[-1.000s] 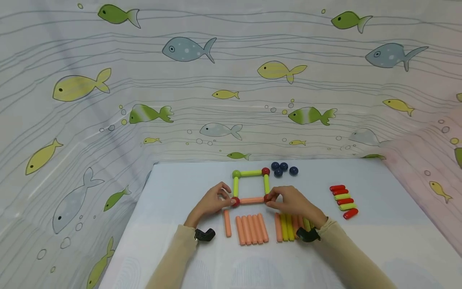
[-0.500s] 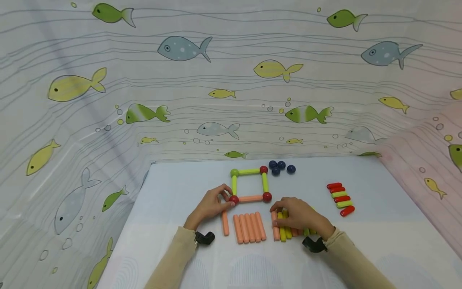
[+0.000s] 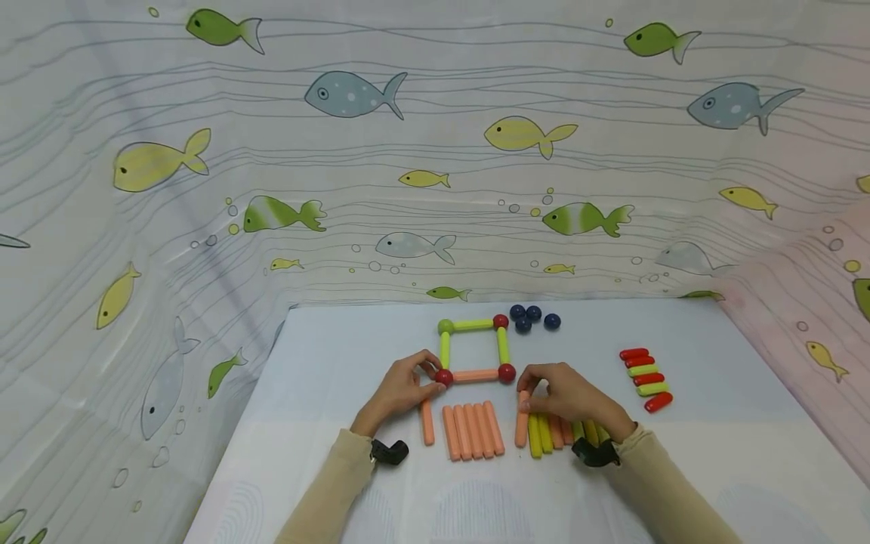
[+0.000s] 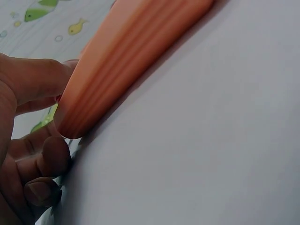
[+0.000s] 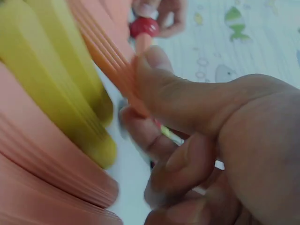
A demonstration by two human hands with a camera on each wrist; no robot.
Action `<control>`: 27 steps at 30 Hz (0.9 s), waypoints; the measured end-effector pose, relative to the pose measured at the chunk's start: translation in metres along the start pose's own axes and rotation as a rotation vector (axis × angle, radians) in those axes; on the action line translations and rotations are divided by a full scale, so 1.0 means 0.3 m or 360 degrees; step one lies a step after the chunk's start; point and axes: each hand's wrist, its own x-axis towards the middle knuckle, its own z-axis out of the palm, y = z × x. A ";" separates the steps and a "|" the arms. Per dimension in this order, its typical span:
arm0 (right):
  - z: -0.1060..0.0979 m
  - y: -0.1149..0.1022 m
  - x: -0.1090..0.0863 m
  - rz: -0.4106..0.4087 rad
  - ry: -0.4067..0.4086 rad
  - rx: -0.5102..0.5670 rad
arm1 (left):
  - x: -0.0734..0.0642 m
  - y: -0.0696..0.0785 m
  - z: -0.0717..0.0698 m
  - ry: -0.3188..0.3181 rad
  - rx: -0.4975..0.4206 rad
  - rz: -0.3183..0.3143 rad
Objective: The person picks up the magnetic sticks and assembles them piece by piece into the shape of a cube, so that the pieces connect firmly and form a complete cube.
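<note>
A square of sticks and balls lies on the table: yellow-green sticks (image 3: 503, 346) on three sides, an orange stick (image 3: 476, 375) in front, a green ball (image 3: 445, 326) and red balls at the corners. My left hand (image 3: 401, 387) pinches the front-left red ball (image 3: 444, 378). Just below that hand, a loose orange stick (image 3: 427, 425) lies close to the left wrist camera. Thumb and fingertips of my right hand (image 3: 567, 393) pinch the end of another orange stick (image 3: 521, 429), right of the square. In the right wrist view this orange stick (image 5: 110, 51) sits between thumb and forefinger.
Several orange sticks (image 3: 469, 431) lie side by side in front of the square. Yellow sticks (image 3: 541, 436) and more orange ones lie under my right hand. Dark blue balls (image 3: 533, 313) stand at the back; short red and yellow-green sticks (image 3: 647, 378) lie at right.
My right hand has let go of the front-right red ball, moved down to the stick row and taken an orange stick, now slightly apart from the yellow ones. My left hand stays at its ball.
</note>
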 end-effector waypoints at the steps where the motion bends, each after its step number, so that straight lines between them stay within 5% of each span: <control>1: -0.008 0.008 0.008 -0.0018 0.0010 0.0033 | -0.001 0.000 0.000 0.0008 0.0007 0.0005; 6: -0.049 0.033 0.043 -0.0032 0.0084 0.0124 | -0.006 -0.002 0.004 0.0030 0.0058 0.0046; 16: -0.078 0.028 0.139 0.0296 0.0315 0.0472 | -0.005 0.002 0.007 0.0033 -0.0015 0.0041; 27: -0.038 -0.026 0.296 0.0262 0.0400 0.0478 | -0.007 -0.004 0.013 0.0070 -0.0085 -0.0013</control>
